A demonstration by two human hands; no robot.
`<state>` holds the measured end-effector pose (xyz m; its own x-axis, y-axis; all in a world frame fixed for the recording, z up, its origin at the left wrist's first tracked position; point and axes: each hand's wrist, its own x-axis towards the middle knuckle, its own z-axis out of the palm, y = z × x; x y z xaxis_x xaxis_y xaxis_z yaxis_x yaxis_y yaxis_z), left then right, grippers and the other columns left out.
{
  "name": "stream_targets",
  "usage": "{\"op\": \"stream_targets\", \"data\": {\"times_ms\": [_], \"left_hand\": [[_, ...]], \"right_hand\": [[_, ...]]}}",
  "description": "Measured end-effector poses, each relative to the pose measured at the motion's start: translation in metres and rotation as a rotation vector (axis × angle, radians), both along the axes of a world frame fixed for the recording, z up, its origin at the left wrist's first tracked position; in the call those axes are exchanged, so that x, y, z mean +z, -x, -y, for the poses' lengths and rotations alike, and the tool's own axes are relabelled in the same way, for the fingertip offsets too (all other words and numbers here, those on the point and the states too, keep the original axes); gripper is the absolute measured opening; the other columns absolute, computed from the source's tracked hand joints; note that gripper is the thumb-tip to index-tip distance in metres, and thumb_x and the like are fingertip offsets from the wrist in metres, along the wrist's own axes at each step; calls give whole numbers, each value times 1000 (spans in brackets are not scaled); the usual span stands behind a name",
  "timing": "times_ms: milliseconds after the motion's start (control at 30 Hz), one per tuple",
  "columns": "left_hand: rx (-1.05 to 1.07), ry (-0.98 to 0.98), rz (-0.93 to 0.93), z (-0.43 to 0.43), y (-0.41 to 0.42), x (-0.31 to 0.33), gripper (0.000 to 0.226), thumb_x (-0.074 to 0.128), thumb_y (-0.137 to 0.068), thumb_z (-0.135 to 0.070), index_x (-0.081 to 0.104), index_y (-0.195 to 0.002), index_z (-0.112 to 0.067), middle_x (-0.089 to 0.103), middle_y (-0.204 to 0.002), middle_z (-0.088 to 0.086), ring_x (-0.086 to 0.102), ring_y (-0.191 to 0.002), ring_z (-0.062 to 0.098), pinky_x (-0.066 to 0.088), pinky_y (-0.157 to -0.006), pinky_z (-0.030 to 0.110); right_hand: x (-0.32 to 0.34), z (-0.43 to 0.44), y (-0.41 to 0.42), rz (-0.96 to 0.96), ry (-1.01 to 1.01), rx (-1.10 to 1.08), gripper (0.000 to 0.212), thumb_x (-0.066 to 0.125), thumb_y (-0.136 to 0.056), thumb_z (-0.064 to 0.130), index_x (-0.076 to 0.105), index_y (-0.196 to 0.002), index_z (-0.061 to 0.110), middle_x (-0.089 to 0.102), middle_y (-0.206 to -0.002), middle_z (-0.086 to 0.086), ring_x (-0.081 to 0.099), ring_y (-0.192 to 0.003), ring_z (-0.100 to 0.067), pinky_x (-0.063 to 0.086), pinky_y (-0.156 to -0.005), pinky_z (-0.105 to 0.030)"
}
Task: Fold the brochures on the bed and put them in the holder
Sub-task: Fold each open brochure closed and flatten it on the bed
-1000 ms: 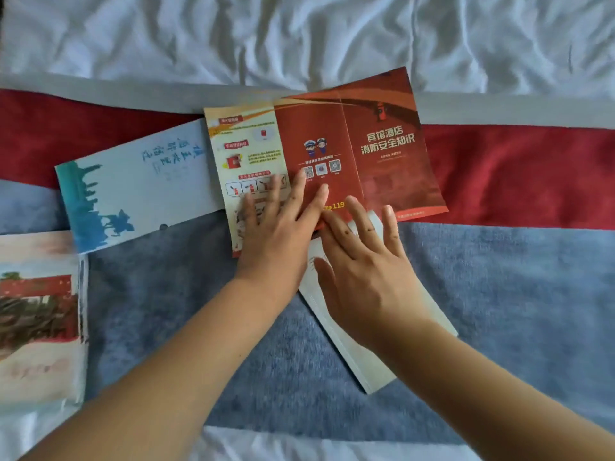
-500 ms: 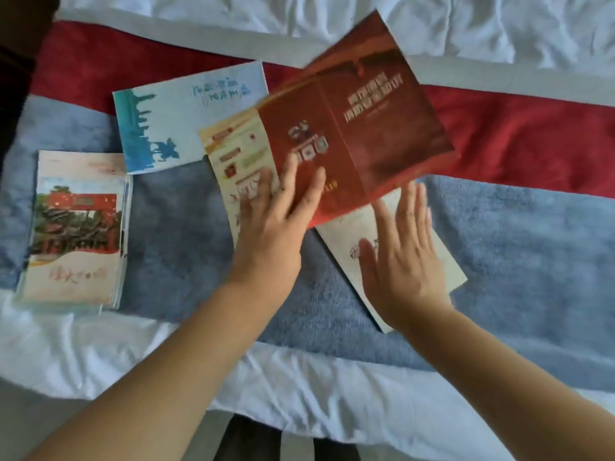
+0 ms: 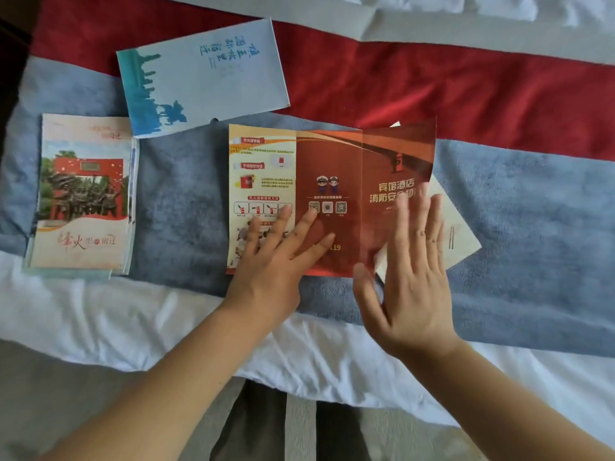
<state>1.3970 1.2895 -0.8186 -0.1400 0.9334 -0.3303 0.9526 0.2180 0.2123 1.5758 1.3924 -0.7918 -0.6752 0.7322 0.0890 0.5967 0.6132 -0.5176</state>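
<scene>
Red brochure (image 3: 336,168) flat under both hands (image 3: 266,261)

Glossy paper brochure (image 3: 329,168) in red and cream lies on a fuzzy, matt blue and red cloth runner (image 3: 515,207); crumpled white cotton sheet (image 3: 133,324) beneath looks smooth.

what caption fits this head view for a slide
Left hand resting flat on an unfolded red fire-safety brochure on the blue bed runner, right hand open over its right panel.
</scene>
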Motion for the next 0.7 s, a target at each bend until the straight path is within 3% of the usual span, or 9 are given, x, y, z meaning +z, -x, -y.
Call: {"op": "stream_targets", "data": {"times_ms": [133,233,367,533,700], "left_hand": [[-26,31,-10,4,4,2,81,38,-80,-40,26,-160,-40,8,-173,0,3,-159,34,10,-119,74],[-17,1,26,7,3,-1,78,38,-83,-44,28,-160,-40,7,-173,-1,0,-159,31,7,-119,73],[71,-104,-6,4,1,-7,64,27,-103,-52,23,-163,-32,7,-173,5,3,-160,30,12,-121,68],[288,-122,-120,-14,13,-10,80,16,-102,-68,9,-165,-19,1,-172,15,-1,-159,37,6,-127,58],[405,-107,-17,-22,29,-17,93,16,-98,-74,-2,-164,-12,-10,-170,21,-9,-158,34,1,-129,48]], "right_hand": [[-4,1,6,161,-100,60,73,47,-101,48,34,-159,5,14,-171,-16,6,-159,-35,10,-128,-55],[-8,0,10,350,-176,77,65,50,-101,41,45,-153,4,30,-167,-14,13,-158,-35,12,-127,-57],[-7,-2,18,585,-194,79,64,50,-99,44,48,-152,6,34,-164,-18,10,-157,-44,-2,-125,-61],[-4,-2,36,635,-192,40,64,54,-98,44,51,-145,2,38,-160,-23,16,-157,-39,-6,-126,-58],[-20,-10,48,536,-62,-40,70,37,-104,54,33,-158,11,16,-169,-24,9,-158,-38,3,-128,-53]]}}
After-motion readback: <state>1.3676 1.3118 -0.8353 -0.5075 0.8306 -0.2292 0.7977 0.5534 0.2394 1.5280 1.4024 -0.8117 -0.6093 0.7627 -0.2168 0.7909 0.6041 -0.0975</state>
